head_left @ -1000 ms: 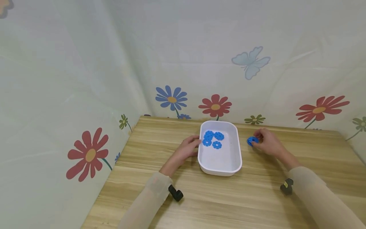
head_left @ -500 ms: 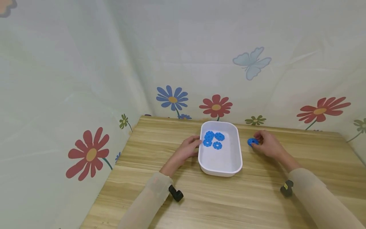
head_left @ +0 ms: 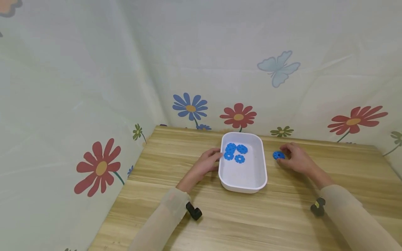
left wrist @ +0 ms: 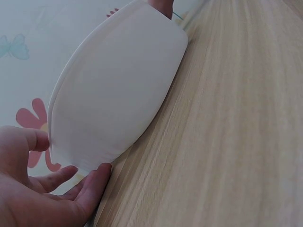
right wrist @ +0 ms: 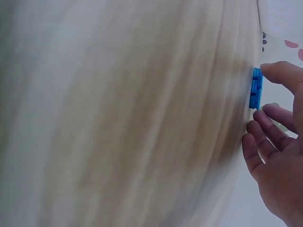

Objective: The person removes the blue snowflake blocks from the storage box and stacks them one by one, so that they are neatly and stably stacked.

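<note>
A white plastic tub (head_left: 242, 179) stands on the wooden table with several blue notched snowflake discs (head_left: 239, 159) in its far left part. Against its left side rests my left hand (head_left: 206, 162); in the left wrist view the thumb is at the rim and the fingertips (left wrist: 102, 170) meet the outer wall low down. To the right of the tub, a small stack of blue snowflake discs (head_left: 278, 155) lies flat on the table. My right hand (head_left: 296, 158) is around it with thumb and fingers spread, the thumb (right wrist: 279, 73) right at the edge of the stack.
The wooden table (head_left: 176, 146) ends at the back against a hanging cloth (head_left: 207, 52) printed with flowers and a butterfly. Black wrist mounts (head_left: 193, 211) sit at both sleeves.
My right fingers have eased apart around the blue discs, which now lie flat on the table. The left hand and the tub stay where they were.
</note>
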Demonstrator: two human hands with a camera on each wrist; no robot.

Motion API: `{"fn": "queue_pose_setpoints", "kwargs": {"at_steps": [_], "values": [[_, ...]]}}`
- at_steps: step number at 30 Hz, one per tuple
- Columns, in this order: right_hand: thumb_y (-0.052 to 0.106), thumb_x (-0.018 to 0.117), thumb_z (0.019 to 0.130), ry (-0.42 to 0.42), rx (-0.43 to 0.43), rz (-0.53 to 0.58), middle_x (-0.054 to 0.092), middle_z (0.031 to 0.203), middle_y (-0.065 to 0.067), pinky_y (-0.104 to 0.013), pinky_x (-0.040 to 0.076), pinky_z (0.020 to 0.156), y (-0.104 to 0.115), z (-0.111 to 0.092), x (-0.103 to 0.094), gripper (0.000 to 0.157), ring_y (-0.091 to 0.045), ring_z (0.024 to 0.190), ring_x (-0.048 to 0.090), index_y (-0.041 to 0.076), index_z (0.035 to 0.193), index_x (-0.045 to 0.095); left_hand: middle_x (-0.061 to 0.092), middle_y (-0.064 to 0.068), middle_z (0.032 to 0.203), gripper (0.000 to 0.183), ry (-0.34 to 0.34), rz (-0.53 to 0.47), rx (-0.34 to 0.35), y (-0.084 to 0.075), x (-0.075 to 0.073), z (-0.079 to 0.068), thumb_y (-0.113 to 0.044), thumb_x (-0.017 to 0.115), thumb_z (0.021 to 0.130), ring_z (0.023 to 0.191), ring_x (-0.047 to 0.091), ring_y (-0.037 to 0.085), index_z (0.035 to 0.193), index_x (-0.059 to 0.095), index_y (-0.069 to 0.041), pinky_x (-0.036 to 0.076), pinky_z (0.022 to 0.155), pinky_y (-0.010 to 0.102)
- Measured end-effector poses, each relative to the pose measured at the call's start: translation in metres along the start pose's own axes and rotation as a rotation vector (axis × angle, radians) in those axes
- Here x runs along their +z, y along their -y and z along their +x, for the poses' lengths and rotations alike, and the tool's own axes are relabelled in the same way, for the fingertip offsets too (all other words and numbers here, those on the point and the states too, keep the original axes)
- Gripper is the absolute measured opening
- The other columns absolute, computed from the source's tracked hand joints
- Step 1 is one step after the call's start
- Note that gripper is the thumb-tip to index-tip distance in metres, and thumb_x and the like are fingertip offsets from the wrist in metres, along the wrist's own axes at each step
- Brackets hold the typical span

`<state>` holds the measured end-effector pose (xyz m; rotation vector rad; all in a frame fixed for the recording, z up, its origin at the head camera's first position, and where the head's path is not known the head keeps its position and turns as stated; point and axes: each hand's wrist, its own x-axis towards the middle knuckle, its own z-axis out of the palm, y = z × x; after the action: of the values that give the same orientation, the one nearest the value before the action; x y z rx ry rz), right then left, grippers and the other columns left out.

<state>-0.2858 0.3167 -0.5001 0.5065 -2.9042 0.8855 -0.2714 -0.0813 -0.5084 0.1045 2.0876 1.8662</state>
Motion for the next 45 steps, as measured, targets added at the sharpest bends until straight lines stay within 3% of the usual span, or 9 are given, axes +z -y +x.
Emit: {"fn": "queue_pose_setpoints", "kwargs": {"at_steps": [7,18,32,39,45], "values": [[0.018,0.084,0.090,0.013,-0.035,-0.038,0.067,0.115,-0.026,-0.057,0.052,0.094,0.0026,0.0028,-0.0016,0.050,-0.041,0.106,0.063,-0.014,0.124,0.065,0.059,0.010,0.147,0.050,-0.006,-0.002,-0.010,-0.0024,0.0003,-0.0007,-0.038,0.056,0.109,0.121,0.066,0.023,0.153,0.054,-0.012,0.060,0.100,0.041],[0.015,0.083,0.091,0.031,-0.018,-0.027,0.067,0.112,-0.022,-0.053,0.054,0.091,-0.0008,0.0045,0.0005,0.045,-0.037,0.102,0.063,-0.011,0.123,0.066,0.059,0.010,0.146,0.051,-0.006,-0.007,-0.022,-0.0018,0.0003,-0.0007,-0.039,0.058,0.109,0.120,0.067,0.024,0.152,0.054,-0.012,0.060,0.100,0.041],[0.015,0.084,0.091,0.023,-0.031,-0.018,0.068,0.115,-0.024,-0.055,0.053,0.091,-0.0011,0.0057,0.0023,0.044,-0.039,0.104,0.063,-0.008,0.124,0.066,0.060,0.009,0.145,0.050,-0.001,-0.017,-0.015,-0.0022,-0.0001,0.0006,-0.039,0.057,0.109,0.121,0.067,0.023,0.152,0.054,-0.012,0.060,0.099,0.041],[0.018,0.084,0.091,0.009,-0.032,-0.053,0.068,0.115,-0.024,-0.055,0.053,0.089,-0.0008,0.0055,0.0021,0.046,-0.038,0.103,0.063,-0.008,0.125,0.067,0.059,0.014,0.146,0.048,0.007,-0.048,0.014,-0.0024,0.0015,0.0010,-0.031,0.057,0.109,0.125,0.064,0.026,0.150,0.055,-0.006,0.061,0.098,0.042],[0.021,0.080,0.096,0.029,0.006,0.018,0.064,0.122,-0.030,-0.061,0.052,0.098,0.0032,0.0059,-0.0030,0.053,-0.045,0.112,0.060,-0.013,0.131,0.061,0.059,0.013,0.146,0.048,0.001,-0.042,0.009,-0.0022,0.0016,0.0005,-0.031,0.057,0.110,0.126,0.064,0.026,0.150,0.054,-0.006,0.061,0.099,0.042]]}}
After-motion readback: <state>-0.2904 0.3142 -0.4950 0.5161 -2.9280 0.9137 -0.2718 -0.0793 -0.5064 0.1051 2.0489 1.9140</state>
